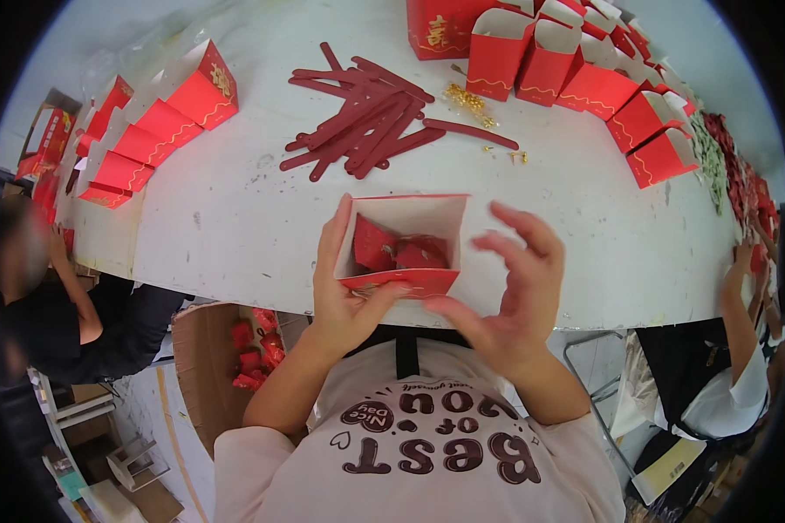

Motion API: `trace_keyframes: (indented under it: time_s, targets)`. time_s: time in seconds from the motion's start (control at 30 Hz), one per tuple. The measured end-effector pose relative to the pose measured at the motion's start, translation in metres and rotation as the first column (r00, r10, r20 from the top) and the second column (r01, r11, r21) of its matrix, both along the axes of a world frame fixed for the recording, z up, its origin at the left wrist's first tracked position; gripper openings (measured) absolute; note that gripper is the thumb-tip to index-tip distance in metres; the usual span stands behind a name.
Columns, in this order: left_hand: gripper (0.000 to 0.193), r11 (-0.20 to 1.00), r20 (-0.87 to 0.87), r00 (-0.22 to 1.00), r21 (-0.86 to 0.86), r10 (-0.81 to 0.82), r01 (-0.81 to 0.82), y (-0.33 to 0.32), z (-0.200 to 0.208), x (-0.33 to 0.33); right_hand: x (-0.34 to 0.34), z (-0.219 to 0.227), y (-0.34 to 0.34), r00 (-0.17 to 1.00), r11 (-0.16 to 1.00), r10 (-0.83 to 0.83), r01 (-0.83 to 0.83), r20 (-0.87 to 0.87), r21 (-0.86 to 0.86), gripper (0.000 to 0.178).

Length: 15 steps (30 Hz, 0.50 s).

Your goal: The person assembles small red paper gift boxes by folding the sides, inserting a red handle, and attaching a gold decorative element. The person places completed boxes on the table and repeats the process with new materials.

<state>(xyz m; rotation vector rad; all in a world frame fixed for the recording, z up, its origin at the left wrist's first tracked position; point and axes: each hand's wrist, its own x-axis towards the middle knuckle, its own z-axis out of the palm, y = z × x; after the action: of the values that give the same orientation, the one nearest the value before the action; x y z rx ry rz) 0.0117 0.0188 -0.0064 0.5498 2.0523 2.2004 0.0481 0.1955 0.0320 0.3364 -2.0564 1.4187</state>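
Observation:
A red paper box [403,283] with a white inside stands open at the top, close to the table's near edge. Several small red pieces [421,253] lie inside it; their kind I cannot make out. My left hand [344,288] grips the box, fingers along its left side and thumb on its near wall. On the other side my right hand [519,283] is spread, thumb and fingers apart, beside the box's right wall with nothing in it. Beyond the box lies a loose pile of dark red straps [366,113] with rounded ends.
Gold metal fasteners [469,103] lie beside the straps. Open red boxes [545,61] stand in rows at the far right, more red boxes [161,131] at the left. Below the table, a cardboard carton [205,366] holds red items. Co-workers sit at both sides.

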Motion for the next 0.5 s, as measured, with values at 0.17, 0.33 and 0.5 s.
trace_keyframes:
  time_s: [0.17,0.33,0.5]
  targets:
    - [0.052,0.995,-0.498,0.861,0.064,0.101,-0.079,0.003,-0.034,-0.007,-0.015,-0.044,0.011,0.894,0.827,0.447,-0.402,0.025,-0.393,0.04]
    - [0.02,0.988,-0.359,0.928,0.149,0.095,-0.043,0.004,-0.025,-0.001,-0.012,-0.05,0.007,0.908,0.842,0.417,-0.405,-0.046,-0.358,0.027]
    - [0.029,0.968,-0.185,0.982,0.25,0.047,0.001,0.0,-0.01,-0.004,-0.009,-0.045,-0.002,0.941,0.799,0.337,-0.269,0.031,-0.538,0.023]
